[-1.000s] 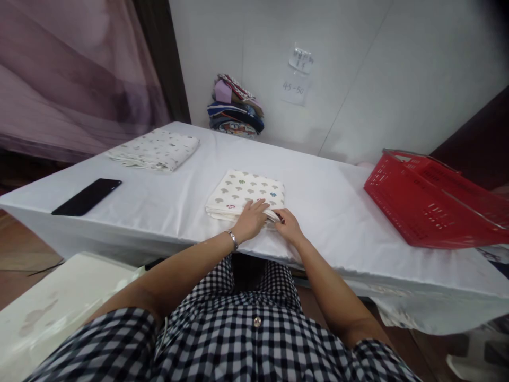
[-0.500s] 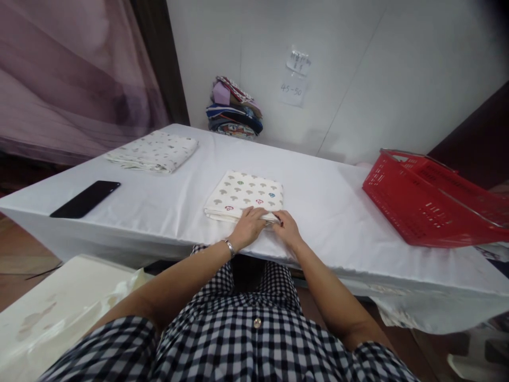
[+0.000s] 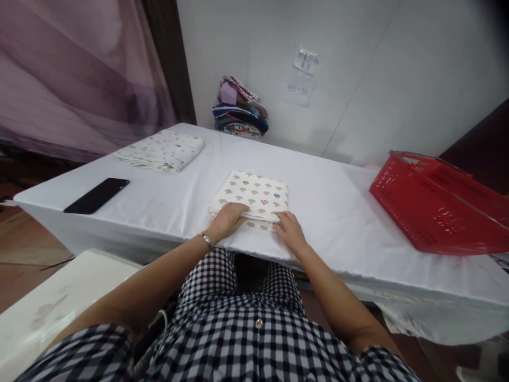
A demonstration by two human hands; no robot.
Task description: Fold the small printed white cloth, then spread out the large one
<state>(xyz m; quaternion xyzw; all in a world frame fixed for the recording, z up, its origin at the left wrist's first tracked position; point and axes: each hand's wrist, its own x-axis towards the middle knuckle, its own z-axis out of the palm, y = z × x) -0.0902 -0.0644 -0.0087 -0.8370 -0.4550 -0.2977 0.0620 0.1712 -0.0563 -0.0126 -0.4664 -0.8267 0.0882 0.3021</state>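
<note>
White-draped tabletop [image 3: 167, 201] against a pale wall. Left hand [image 3: 226, 220] and right hand [image 3: 289, 233] flat on the near edge of a folded cloth [image 3: 252, 196] at the front middle, fingers apparently curled round its layers; grip not clear. Risk, likely: layers slipping askew under uneven hold, cloth close to the drop. Beyond: phone [image 3: 96, 195], second cloth [image 3: 161, 151], red basket [image 3: 437, 201], partly cut off. Fingertips hidden; wall note illegible.

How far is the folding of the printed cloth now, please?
The printed cloth already lies as a compact folded rectangle on the white table; another folded cloth sits at the far left. The left hand and right hand press its near edge. No unfolded cloth shows.
</note>
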